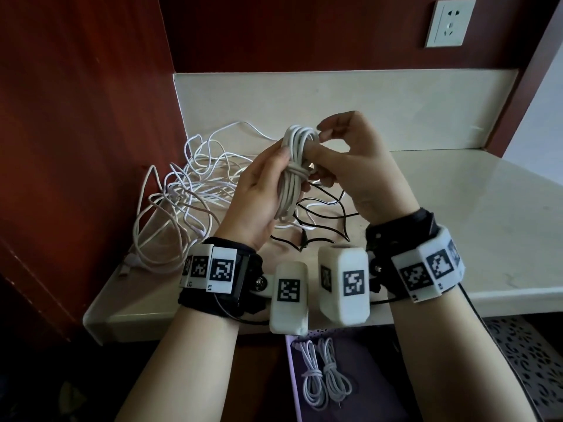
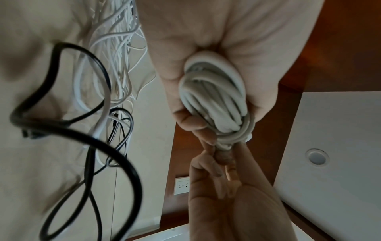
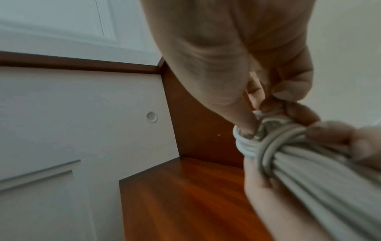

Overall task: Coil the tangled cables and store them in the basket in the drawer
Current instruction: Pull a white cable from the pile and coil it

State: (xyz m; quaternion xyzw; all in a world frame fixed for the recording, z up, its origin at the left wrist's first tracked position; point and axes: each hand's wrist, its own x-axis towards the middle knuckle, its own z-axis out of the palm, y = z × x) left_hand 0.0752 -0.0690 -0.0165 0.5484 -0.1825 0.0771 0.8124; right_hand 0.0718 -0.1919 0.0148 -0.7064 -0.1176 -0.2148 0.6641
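My left hand [image 1: 271,175] grips a white cable coil [image 1: 293,178] upright above the counter, palm wrapped round its lower half [image 2: 216,97]. A few turns of the same cable bind the coil's middle [image 3: 268,150]. My right hand [image 1: 329,147] has its thumb pushed into the coil's top loop, and its fingers [image 3: 292,91] pinch the cable there. A tangle of white cables [image 1: 189,184] lies on the counter to the left. A loose black cable [image 1: 323,214] lies beneath my hands. Below the counter edge, a purple basket [image 1: 294,379] in the drawer holds two coiled cables [image 1: 323,376].
The pale counter [image 1: 457,208] meets a red-brown wall [image 1: 76,117] on the left, and a low backsplash runs along the back. A wall socket [image 1: 451,22] sits at the upper right. A patterned perforated panel [image 1: 524,360] stands right of the basket.
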